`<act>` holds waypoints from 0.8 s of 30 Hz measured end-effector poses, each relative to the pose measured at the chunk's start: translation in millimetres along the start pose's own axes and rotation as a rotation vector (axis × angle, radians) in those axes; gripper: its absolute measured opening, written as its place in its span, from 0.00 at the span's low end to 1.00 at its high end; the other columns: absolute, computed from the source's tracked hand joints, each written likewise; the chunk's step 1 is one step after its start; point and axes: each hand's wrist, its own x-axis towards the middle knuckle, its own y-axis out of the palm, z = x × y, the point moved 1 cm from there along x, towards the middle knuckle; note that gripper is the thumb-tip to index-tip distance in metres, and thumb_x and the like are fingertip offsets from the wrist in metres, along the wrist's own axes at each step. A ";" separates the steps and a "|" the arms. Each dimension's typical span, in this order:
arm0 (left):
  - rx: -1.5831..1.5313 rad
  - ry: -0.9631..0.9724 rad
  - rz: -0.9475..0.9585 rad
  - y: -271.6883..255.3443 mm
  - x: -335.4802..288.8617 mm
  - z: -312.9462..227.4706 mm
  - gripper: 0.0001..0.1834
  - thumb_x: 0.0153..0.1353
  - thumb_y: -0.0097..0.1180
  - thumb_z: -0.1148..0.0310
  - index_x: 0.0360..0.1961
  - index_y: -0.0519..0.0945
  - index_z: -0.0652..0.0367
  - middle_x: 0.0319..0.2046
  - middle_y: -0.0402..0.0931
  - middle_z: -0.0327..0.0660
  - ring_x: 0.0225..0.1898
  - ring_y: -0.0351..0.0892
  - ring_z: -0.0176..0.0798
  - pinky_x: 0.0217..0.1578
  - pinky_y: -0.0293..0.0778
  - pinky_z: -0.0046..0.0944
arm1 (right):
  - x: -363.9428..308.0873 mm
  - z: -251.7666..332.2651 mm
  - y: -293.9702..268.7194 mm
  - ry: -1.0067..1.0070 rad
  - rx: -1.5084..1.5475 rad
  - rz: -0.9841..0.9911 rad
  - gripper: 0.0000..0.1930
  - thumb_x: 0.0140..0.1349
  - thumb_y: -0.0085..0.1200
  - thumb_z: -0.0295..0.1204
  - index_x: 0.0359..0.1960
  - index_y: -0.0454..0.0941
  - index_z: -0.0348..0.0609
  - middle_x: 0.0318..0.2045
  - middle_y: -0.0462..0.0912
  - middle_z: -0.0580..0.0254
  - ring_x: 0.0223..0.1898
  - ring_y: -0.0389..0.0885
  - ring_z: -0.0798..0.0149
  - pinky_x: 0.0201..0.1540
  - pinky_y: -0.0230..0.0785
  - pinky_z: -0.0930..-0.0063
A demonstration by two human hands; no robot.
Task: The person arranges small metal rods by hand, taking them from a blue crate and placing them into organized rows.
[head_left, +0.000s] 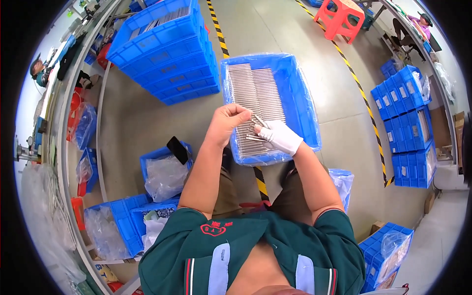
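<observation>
In front of me is a blue plastic crate (pixel 301 105) lined with clear film. Slim silvery metal rods (pixel 268 91) lie in it in two side-by-side rows, toward its left. My right hand (pixel 280 137), in a white glove with bare fingertips, is closed round several loose metal rods (pixel 256 129) above the crate's near part. My bare left hand (pixel 228 123) is just left of it, thumb and forefinger pinched at the end of one rod. The other fingers of that hand are curled, and the exact grip is partly hidden.
Stacked blue crates (pixel 169 61) stand at the far left. A dark phone (pixel 177 150) sits above a crate with plastic bags (pixel 166 177) by my left arm. More blue crates (pixel 410 123) are at the right, a red stool (pixel 340 18) far right. Black-and-yellow tape (pixel 366 93) marks the floor.
</observation>
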 end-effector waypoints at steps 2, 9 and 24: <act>-0.018 0.000 0.026 -1.6 -0.8 1.3 0.05 0.52 0.58 0.74 0.29 0.78 0.64 0.28 0.78 0.40 0.31 0.74 0.30 0.38 0.69 0.30 | -0.5 0.9 2.6 0.015 -0.112 0.016 0.19 0.58 0.48 0.46 0.27 0.73 0.40 0.14 0.67 0.69 0.16 0.63 0.74 0.20 0.57 0.76; 0.095 -0.015 0.117 -0.8 2.3 1.0 0.06 0.51 0.60 0.73 0.30 0.78 0.65 0.29 0.77 0.39 0.32 0.74 0.29 0.38 0.69 0.29 | -1.5 2.2 0.5 0.018 -0.182 0.025 0.20 0.59 0.47 0.47 0.28 0.74 0.40 0.15 0.67 0.67 0.17 0.64 0.73 0.21 0.58 0.74; -0.851 -0.274 -0.313 33.6 17.7 58.2 0.13 0.62 0.46 0.62 0.31 0.75 0.61 0.25 0.76 0.40 0.29 0.75 0.37 0.34 0.70 0.34 | 19.1 1.6 19.2 -0.326 0.562 -0.296 0.13 0.62 0.46 0.39 0.26 0.65 0.44 0.15 0.66 0.70 0.14 0.61 0.74 0.18 0.53 0.80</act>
